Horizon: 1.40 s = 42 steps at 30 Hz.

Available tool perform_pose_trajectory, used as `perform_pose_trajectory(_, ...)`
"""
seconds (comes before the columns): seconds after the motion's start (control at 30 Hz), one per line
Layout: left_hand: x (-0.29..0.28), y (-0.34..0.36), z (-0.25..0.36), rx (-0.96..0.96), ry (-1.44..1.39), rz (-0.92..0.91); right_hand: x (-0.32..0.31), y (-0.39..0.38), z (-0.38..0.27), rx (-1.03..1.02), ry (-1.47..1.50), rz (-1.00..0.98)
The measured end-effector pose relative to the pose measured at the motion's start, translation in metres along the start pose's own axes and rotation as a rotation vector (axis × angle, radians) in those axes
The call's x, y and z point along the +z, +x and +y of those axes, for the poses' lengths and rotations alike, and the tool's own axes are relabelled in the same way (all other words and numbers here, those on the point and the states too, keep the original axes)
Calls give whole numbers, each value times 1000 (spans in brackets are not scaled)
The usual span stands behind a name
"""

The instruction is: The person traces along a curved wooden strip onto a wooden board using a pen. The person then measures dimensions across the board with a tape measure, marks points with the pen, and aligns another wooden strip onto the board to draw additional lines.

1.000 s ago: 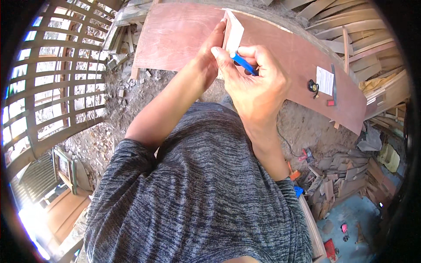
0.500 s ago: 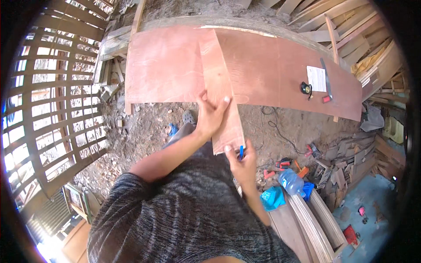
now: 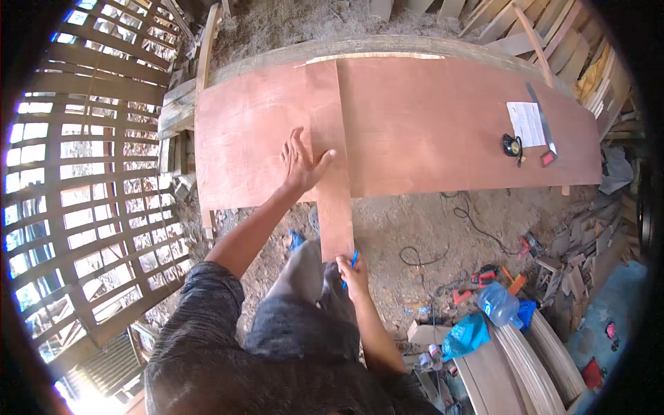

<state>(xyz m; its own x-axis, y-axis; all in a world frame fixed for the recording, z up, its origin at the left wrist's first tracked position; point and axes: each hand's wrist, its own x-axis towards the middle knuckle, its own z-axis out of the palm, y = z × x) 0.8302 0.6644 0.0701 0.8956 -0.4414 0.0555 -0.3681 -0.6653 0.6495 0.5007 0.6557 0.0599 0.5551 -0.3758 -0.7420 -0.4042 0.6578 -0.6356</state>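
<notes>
A narrow plywood strip (image 3: 333,216) lies across a large reddish plywood sheet (image 3: 429,131), its near end sticking out past the sheet's front edge towards me. My left hand (image 3: 301,168) rests with fingers spread, partly on the sheet and partly on the strip's left edge, thumb across the strip. At the strip's near end, my right hand (image 3: 355,278) pinches the corner. Between the fingers of that same hand is a slim blue pen (image 3: 355,260), pointing up beside the strip.
On the sheet's right end lie a white paper (image 3: 526,123), a tape measure (image 3: 511,145) and a metal ruler or square (image 3: 541,114). Below right are a cable (image 3: 484,232), red power tools (image 3: 485,275), a clear water jug (image 3: 498,304) and stacked boards (image 3: 529,366). Slatted wall (image 3: 90,173) stands left.
The strip has gone from slanted to nearly straight across the sheet. My left hand has loosened its grip and spread flat. My right hand stays at the near end with the pen.
</notes>
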Motion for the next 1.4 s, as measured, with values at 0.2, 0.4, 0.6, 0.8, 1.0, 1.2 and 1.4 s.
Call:
perform_pose_trajectory(0.2, 45, 54, 4, -58, 53, 69, 2, 20, 8, -123, -18, -66)
perform_pose_trajectory(0.4, 33, 64, -2, -84, -107, 163, -2, 25, 9, -164, -36, -48)
perform_pose_trajectory(0.6, 38, 94, 4, -18, -47, 113, 2, 46, -2, -146, 46, -82)
perform_pose_trajectory(0.8, 57, 107, 9, 24, -11, 97, 9, 54, -22, -109, 124, -5)
perform_pose_trajectory(1.0, 56, 109, 0, 99, 28, 72, 8, 60, -20, -139, 205, -33)
perform_pose_trajectory(1.2, 61, 110, 1, 88, 20, 101, 5, 63, -13, -151, 210, -12)
perform_pose_trajectory(1.4, 63, 112, -2, 128, -46, 116, 10, 67, -18, -200, 153, 5)
